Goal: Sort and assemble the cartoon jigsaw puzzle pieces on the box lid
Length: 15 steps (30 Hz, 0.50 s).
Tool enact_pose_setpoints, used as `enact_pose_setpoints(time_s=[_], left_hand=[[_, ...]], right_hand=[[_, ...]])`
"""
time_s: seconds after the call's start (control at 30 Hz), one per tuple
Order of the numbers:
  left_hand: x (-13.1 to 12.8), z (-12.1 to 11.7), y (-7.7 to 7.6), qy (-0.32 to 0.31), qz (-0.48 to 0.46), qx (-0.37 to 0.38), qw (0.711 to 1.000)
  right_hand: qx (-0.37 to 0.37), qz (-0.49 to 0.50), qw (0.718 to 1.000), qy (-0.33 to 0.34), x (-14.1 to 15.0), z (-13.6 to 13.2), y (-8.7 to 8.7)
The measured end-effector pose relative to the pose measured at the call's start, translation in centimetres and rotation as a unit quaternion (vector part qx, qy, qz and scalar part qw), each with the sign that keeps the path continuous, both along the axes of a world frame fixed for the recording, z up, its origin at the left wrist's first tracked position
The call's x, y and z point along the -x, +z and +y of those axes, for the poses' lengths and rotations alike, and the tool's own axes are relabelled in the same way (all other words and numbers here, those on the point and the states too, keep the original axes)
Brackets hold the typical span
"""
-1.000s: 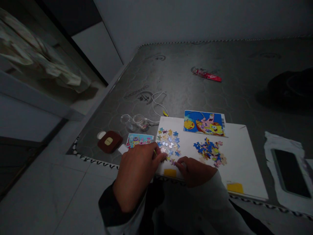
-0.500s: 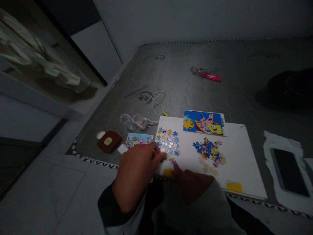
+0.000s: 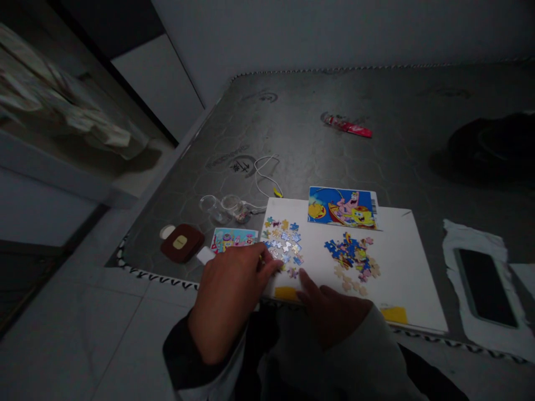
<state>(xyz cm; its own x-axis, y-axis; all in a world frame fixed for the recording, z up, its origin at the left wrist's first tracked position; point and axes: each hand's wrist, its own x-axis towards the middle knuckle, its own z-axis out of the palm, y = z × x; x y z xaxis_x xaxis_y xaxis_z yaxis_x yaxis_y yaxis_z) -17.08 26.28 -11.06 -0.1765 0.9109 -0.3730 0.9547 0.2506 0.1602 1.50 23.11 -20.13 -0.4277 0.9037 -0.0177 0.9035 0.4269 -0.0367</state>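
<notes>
My left hand (image 3: 234,284) rests at the lower left of a white board (image 3: 315,267), thumb and fingers curled together. A small yellowish bit shows between them, but what they hold is hidden. Beside its thumb lies a cluster of loose jigsaw pieces (image 3: 286,246), mostly pale blue and pinkish. My right hand (image 3: 332,312) is low on the board with its index finger stretched out, the tip close to a pinkish piece (image 3: 292,273) at the cluster's bottom edge. Farther right sits a second pile of jigsaw pieces (image 3: 351,256), dark blue, yellow and tan.
A blue cartoon picture card (image 3: 343,209) lies on the board's top edge. Left are a smaller picture card (image 3: 234,238), a brown case (image 3: 183,243) and clear cups (image 3: 213,209). A phone (image 3: 485,287) lies at right; a red wrapper (image 3: 351,127) lies farther back.
The view has shifted slightly, so everything sits a little farther left. My right index finger has drawn slightly away from the pinkish piece. My left hand keeps its curled pose.
</notes>
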Motion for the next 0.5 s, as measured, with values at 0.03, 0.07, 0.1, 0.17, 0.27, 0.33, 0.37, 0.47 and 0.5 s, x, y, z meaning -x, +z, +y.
enact_pose_setpoints(time_s=[0.03, 0.07, 0.1, 0.17, 0.27, 0.33, 0.37, 0.47, 0.5], left_hand=[[0.0, 0.0, 0.1, 0.0, -0.003, 0.002, 1.0], [-0.1, 0.0, 0.1, 0.0, -0.006, 0.004, 1.0], [-0.1, 0.1, 0.2, 0.001, -0.009, 0.006, 1.0], [-0.2, 0.1, 0.2, 0.002, -0.013, 0.01, 1.0], [-0.3, 0.2, 0.1, 0.001, -0.014, 0.014, 1.0], [-0.4, 0.2, 0.0, 0.002, -0.012, 0.014, 1.0], [-0.4, 0.2, 0.0, 0.003, -0.01, 0.014, 1.0], [-0.4, 0.2, 0.0, 0.001, -0.01, 0.012, 1.0], [-0.5, 0.2, -0.1, 0.0, -0.011, 0.011, 1.0]], right_hand=[[0.017, -0.009, 1.0, -0.004, -0.5, 0.4, 0.2], [0.039, -0.016, 0.999, -0.015, -1.1, 1.0, 0.3], [0.063, -0.024, 0.997, -0.03, -1.8, 1.6, 0.6], [0.093, -0.04, 0.992, -0.076, -3.2, 3.0, 1.1], [0.106, -0.052, 0.984, -0.136, -4.6, 4.4, 1.6], [0.112, -0.054, 0.982, -0.142, -4.9, 4.7, 1.7], [0.116, -0.055, 0.982, -0.141, -4.9, 4.7, 1.7], [0.134, -0.063, 0.979, -0.137, -4.6, 4.6, 1.5], [0.14, -0.063, 0.979, -0.135, -4.4, 4.5, 1.5]])
